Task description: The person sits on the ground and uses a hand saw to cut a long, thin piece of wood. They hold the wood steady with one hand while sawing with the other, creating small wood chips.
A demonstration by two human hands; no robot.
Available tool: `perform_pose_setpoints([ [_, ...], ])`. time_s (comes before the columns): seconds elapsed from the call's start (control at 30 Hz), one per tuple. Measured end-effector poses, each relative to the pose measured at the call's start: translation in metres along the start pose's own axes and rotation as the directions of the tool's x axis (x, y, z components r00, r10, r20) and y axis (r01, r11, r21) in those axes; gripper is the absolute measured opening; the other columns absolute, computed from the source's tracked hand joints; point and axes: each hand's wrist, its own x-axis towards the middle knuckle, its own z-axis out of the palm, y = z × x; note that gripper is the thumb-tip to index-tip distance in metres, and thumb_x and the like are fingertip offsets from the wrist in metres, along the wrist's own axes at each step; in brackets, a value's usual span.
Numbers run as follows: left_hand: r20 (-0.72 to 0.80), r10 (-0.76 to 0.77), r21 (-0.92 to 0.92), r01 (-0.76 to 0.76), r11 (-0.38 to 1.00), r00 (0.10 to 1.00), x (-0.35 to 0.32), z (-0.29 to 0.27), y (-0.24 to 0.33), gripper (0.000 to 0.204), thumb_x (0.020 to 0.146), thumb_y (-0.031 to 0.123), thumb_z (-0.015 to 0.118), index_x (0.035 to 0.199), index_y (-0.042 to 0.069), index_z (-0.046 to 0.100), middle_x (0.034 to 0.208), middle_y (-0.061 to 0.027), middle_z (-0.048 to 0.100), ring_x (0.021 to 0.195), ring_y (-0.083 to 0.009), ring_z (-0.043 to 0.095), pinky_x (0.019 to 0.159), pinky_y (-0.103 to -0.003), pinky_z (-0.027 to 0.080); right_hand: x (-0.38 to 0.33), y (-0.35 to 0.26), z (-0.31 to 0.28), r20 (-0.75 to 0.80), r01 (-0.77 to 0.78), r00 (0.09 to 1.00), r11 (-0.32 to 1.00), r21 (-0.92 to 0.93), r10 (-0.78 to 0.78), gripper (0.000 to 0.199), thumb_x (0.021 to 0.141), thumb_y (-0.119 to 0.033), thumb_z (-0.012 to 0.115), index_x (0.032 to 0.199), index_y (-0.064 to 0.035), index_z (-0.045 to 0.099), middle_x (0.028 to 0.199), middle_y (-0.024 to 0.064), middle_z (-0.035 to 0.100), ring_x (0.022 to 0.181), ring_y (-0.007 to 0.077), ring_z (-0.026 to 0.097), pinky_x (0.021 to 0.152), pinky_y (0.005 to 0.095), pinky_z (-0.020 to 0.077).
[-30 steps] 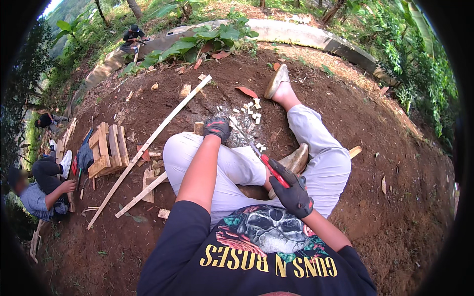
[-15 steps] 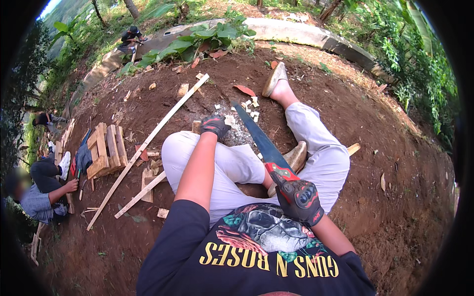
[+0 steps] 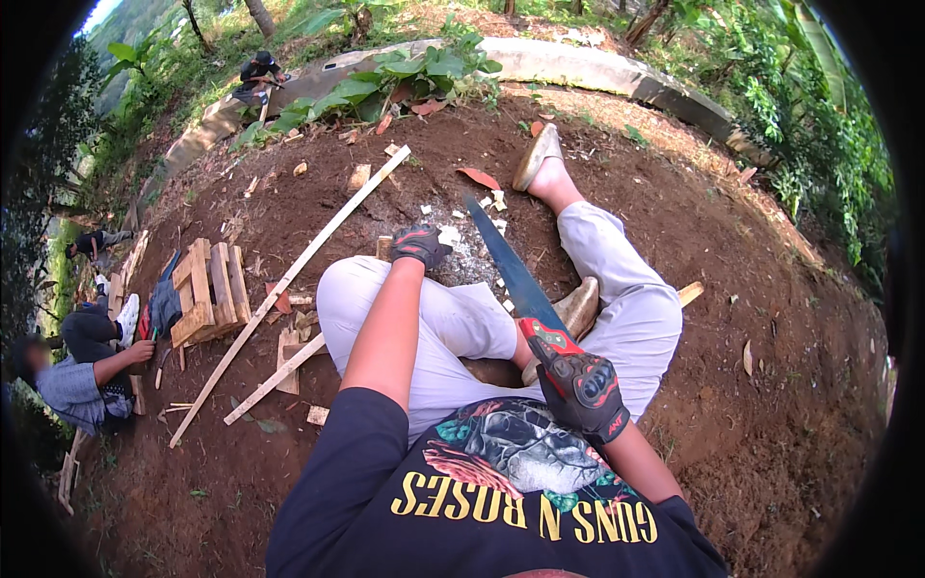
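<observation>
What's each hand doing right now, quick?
Left hand: closed, apparently holding a small pale wood piece; the grip itself is partly hidden.
Right hand: closed on the handle of a handsaw.

Saw blade (image 3: 511, 262) now broad side in view, edge-on earlier

Large yellow lettering (image 3: 525, 511) crosses the black shirt (image 3: 453, 547); small red letters (image 3: 618, 424) mark the right glove (image 3: 584, 387).

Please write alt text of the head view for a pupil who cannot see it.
Outdoors, a seated person grips a handsaw in the gloved right hand; the gloved left hand is beside a pale piece of wood, and a long wooden strip lies further left.
</observation>
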Motion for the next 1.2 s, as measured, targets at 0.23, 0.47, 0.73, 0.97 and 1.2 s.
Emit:
perform_pose_setpoints([
  [0.23, -0.015, 0.01, 0.047, -0.009, 0.999, 1.0, -0.007, -0.003, 0.002, 0.071, 0.093, 0.062, 0.066, 0.15, 0.02, 0.06, 0.153, -0.0161, 0.06, 0.141, -0.0362, 0.057, 0.118, -0.05, 0.045, -0.018, -0.021, -0.024, 0.022, -0.143, 0.99, 0.988, 0.059, 0.142, 0.039, 0.089, -0.016, 0.075, 0.127, -0.0051, 0.071, 0.074, 0.0128, 0.067, 0.064, 0.0338, 0.068, 0.06, 0.0444, 0.0532],
  [0.47, 0.007, 0.017, -0.014, -0.017, 1.0, 1.0, 0.006, 0.008, 0.0, 0.069, 0.093, 0.062, 0.066, 0.15, 0.022, 0.061, 0.154, -0.0142, 0.059, 0.141, -0.0379, 0.056, 0.119, -0.05, 0.044, -0.005, -0.008, 0.005, 0.063, -0.15, 0.988, 0.981, 0.122, 0.143, 0.053, 0.09, -0.015, 0.074, 0.142, -0.008, 0.065, 0.081, 0.0163, 0.071, 0.068, 0.0364, 0.07, 0.063, 0.0457, 0.0549],
  [0.73, -0.061, 0.041, 0.039, -0.038, 0.998, 0.997, 0.008, 0.012, -0.01, 0.065, 0.091, 0.06, 0.067, 0.143, 0.021, 0.066, 0.144, -0.0148, 0.066, 0.135, -0.0382, 0.061, 0.114, -0.05, 0.047, 0.005, -0.012, -0.011, -0.035, -0.394, 0.907, 0.874, 0.283, 0.42, 0.061, 0.089, -0.017, 0.076, 0.147, -0.0043, 0.061, 0.125, 0.0232, 0.074, 0.106, 0.0355, 0.077, 0.091, 0.0422, 0.0595],
  [0.97, -0.037, 0.025, 0.037, -0.024, 0.999, 0.999, 0.001, 0.006, -0.005, 0.063, 0.091, 0.06, 0.066, 0.141, 0.022, 0.067, 0.143, -0.0139, 0.068, 0.133, -0.0377, 0.063, 0.113, -0.05, 0.048, 0.045, -0.017, 0.006, 0.094, -0.384, 0.918, 0.808, 0.447, 0.385, 0.073, 0.087, -0.025, 0.082, 0.153, -0.0068, 0.056, 0.141, 0.0204, 0.068, 0.131, 0.0359, 0.066, 0.11, 0.0446, 0.0499],
  [1.2, -0.051, 0.024, 0.041, -0.022, 0.999, 0.998, 0.01, 0.014, -0.006, 0.063, 0.091, 0.059, 0.067, 0.144, 0.024, 0.065, 0.144, -0.0137, 0.067, 0.131, -0.0366, 0.065, 0.111, -0.05, 0.05, 0.07, -0.002, 0.033, 0.042, -0.351, 0.924, 0.798, 0.489, 0.381, 0.052, 0.099, -0.025, 0.071, 0.147, -0.0065, 0.062, 0.14, 0.0222, 0.068, 0.131, 0.0372, 0.065, 0.111, 0.0438, 0.0494],
])
